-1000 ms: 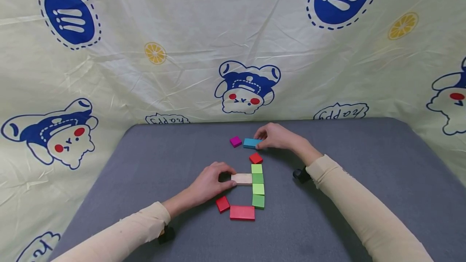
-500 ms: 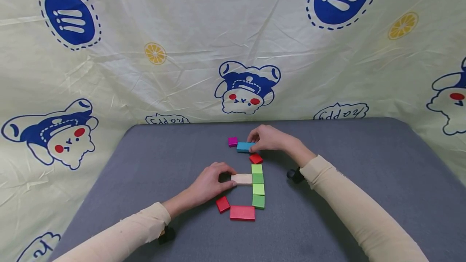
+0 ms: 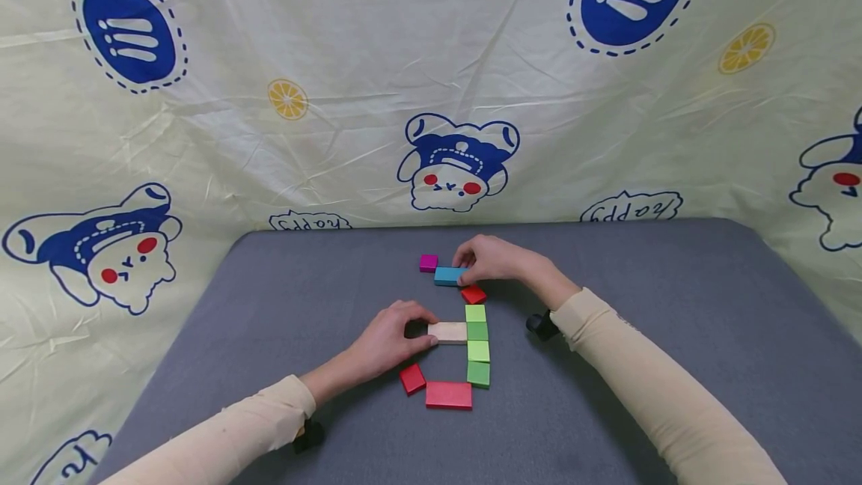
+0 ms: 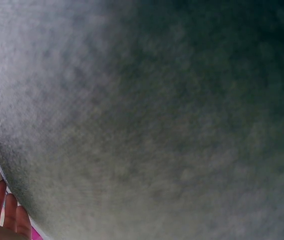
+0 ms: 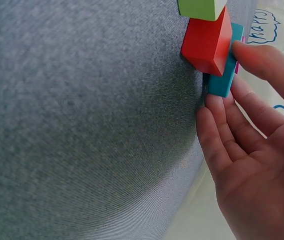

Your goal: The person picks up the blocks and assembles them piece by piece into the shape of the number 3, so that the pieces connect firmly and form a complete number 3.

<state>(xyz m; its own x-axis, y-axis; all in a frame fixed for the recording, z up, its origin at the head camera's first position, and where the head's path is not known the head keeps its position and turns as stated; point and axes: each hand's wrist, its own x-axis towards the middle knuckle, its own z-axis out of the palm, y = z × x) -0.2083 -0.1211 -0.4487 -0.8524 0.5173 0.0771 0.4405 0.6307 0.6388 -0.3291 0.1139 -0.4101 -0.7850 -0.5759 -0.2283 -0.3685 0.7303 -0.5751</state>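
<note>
My right hand (image 3: 497, 259) pinches the right end of a blue rectangular block (image 3: 447, 276) between thumb and fingers. A magenta square block (image 3: 428, 263) lies just behind its left end, and a red square block (image 3: 474, 295), turned at an angle, is close in front. In the right wrist view, the thumb lies along the blue block (image 5: 224, 82), beside the red block (image 5: 204, 42). My left hand (image 3: 387, 334) holds the left end of a pale wooden block (image 3: 447, 333). The pale block's right end meets a column of light and dark green blocks (image 3: 478, 351).
Near the front of the arrangement lie a red rectangular block (image 3: 449, 395) and a tilted red square block (image 3: 412, 379). Everything rests on a grey cloth-covered table (image 3: 323, 268). Behind it hangs a printed cream curtain (image 3: 364, 163).
My right hand has slid the blue block to the left and slightly nearer. The magenta block has shifted left and straightened. My left hand and the pale block have stayed put.
</note>
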